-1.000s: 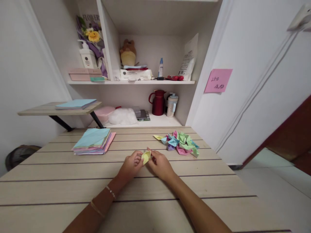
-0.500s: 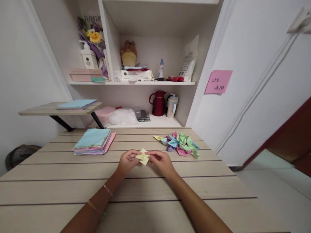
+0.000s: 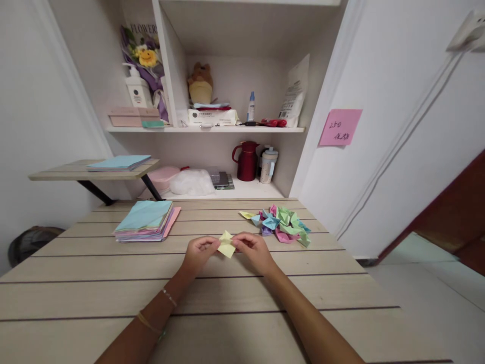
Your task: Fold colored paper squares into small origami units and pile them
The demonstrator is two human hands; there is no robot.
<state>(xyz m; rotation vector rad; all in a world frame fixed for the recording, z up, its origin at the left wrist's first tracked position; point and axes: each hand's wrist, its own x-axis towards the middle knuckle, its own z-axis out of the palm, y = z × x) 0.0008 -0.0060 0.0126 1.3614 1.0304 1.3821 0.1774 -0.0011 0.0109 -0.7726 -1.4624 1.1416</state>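
Between my two hands is a small piece of folded yellow paper, its corners pointing up and down. My left hand pinches its left side between thumb and fingers. On the other side my right hand grips the right edge the same way. The paper is held just over the wooden table. Beyond my right hand lies a heap of folded paper pieces in green, blue, pink, purple and yellow. A stack of coloured paper sheets, blue on top, sits past my left hand.
A small raised shelf at the left bears more blue paper. Behind the table, a white cabinet holds a red jug, a pale cup and a plastic bag. A pink note hangs on the right wall.
The yellow paper has gone from a four-pointed shape to a flatter, diamond-like one. My fingers have shifted slightly at its sides; both hands stay in about the same place.
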